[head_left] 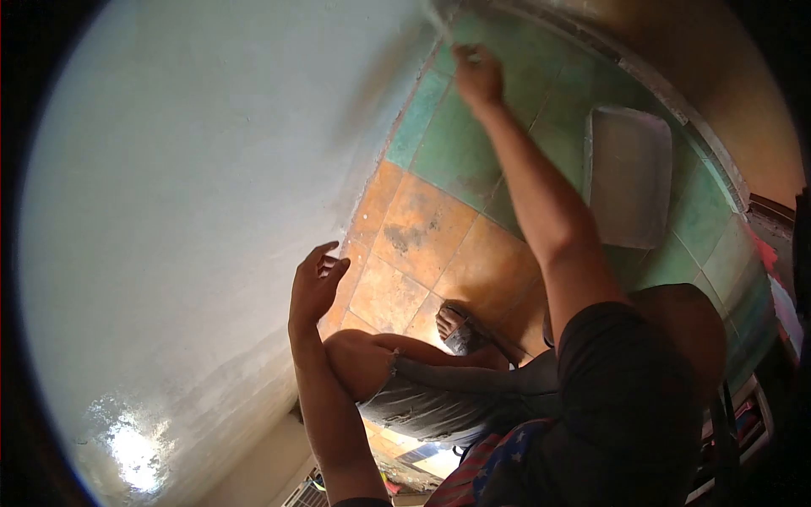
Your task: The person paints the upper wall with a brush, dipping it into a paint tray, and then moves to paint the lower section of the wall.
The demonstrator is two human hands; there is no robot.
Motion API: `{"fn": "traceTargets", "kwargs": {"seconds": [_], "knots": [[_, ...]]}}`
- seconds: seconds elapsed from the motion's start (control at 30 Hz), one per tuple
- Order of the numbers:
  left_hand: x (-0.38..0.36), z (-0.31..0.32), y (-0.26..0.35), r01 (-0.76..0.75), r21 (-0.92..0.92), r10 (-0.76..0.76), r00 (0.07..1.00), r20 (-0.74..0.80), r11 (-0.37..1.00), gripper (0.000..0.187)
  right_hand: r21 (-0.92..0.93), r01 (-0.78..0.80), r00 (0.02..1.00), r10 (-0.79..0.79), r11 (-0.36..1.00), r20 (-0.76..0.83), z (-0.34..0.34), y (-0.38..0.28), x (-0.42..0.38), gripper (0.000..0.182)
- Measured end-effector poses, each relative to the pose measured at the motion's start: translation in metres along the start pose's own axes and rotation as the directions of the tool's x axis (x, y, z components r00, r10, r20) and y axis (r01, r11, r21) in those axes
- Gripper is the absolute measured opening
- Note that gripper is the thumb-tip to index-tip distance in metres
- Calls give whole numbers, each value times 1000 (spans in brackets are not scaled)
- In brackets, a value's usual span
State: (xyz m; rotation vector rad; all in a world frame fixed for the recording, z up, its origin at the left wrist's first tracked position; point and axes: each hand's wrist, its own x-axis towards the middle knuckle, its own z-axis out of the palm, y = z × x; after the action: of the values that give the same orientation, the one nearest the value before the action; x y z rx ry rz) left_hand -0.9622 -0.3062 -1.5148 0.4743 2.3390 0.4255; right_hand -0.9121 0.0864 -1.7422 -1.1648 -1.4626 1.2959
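Observation:
At the top centre, my right hand [480,78] is stretched out near the foot of the pale wall [211,152], its fingers wrapped round a thin, light tool [439,24] that is blurred by motion. What the tool's far end looks like cannot be made out. My left hand [318,286] is raised beside the wall at centre left, with its fingers curved and apart and nothing held in them. Below it is my bent knee.
A translucent rectangular tray [629,177] lies on the green tiles [460,144] at the right. Orange tiles [422,220] cover the floor nearer me, where my sandalled foot [456,328] rests. A raised curved edge [718,160] borders the floor at upper right.

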Motion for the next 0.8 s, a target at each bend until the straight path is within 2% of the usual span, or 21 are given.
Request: {"fn": "traceTargets", "kwargs": {"seconds": [0.03,0.07,0.13,0.17,0.2,0.23,0.3,0.37,0.4,0.43,0.47,0.53,0.57,0.63,0.7,0.77,0.8], "knots": [[3,0,1,-19,1,19,1000,0,1000,48,-118,-21,996,31,993,78,11,-9,-19,38],[3,-1,-3,-8,13,8,1000,3,1000,48,-140,-79,991,94,987,100,20,-28,-46,39],[2,-1,-11,-13,19,13,1000,-17,1000,47,-127,-134,985,146,983,95,46,-32,-108,40],[1,-2,-8,-16,25,17,1000,-24,1000,47,-114,-144,976,161,983,149,51,-34,-142,39],[-1,-2,-5,-19,14,20,997,-70,1000,47,-108,-194,938,217,975,272,52,-37,-179,42],[-3,-1,-2,-20,2,20,993,-113,1000,47,-57,-133,924,145,989,353,51,-38,-212,38],[-4,-3,7,-21,25,25,984,-174,999,45,-53,-152,844,157,987,513,38,-54,-268,32],[-5,-5,9,-44,115,79,944,-320,992,42,0,-123,797,98,992,595,33,-55,-312,27],[-2,-5,4,-100,113,135,917,-375,989,39,-22,-114,722,98,993,685,26,-59,-319,28],[-2,-5,-1,-99,111,134,916,-377,989,39,-41,-101,638,96,994,764,21,-62,-321,29],[-4,-5,2,-106,117,146,899,-414,987,38,-39,-98,636,93,994,766,22,-60,-319,29],[-6,-8,3,-107,125,153,878,-454,986,37,-25,-108,563,82,994,823,27,-52,-308,31],[-7,-9,2,-116,135,166,870,-465,984,36,33,-67,569,11,997,822,29,-41,-297,34],[-8,-9,1,-129,139,180,861,-475,982,34,-24,-69,317,45,997,947,25,-34,-245,40],[-7,-10,2,-137,109,173,857,-485,985,31,38,75,289,-58,996,956,34,-12,-201,41],[-4,-8,0,-136,103,169,853,-493,985,30,45,69,408,-70,997,910,38,10,-145,36],[-5,-7,5,-138,113,175,855,-488,984,30,44,105,424,-84,994,902,27,9,-114,34]]}}
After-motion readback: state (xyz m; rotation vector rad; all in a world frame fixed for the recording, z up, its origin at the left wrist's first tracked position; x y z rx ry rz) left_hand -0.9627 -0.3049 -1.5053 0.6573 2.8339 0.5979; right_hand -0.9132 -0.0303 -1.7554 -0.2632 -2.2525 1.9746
